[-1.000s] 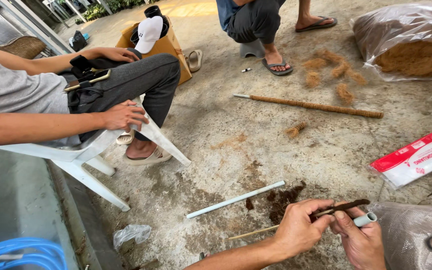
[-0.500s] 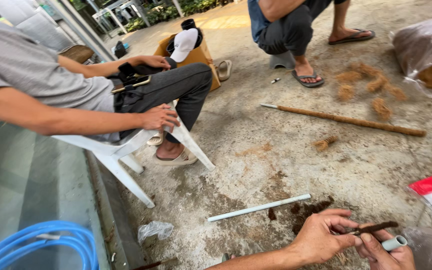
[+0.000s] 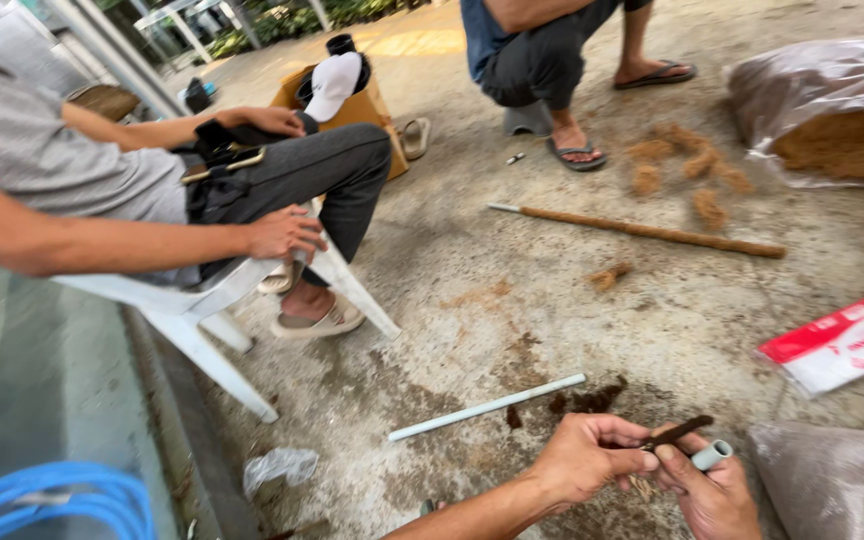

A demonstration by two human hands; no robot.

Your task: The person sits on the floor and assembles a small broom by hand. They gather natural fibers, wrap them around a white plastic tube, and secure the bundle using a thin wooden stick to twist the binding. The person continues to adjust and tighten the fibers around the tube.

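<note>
at the bottom edge, the left hand (image 3: 584,458) pinches a thin dark brown stick (image 3: 674,433) between thumb and fingertips, fingers curled tight around it. the right hand (image 3: 714,495) grips a short pale grey tube end (image 3: 710,456), fingers closed on it, touching the stick. just beyond lie a long white plastic pipe (image 3: 486,407) and dark fibre crumbs (image 3: 592,398) on the concrete floor (image 3: 472,250). a seated person's white plastic chair (image 3: 214,330) stands well apart.
</note>
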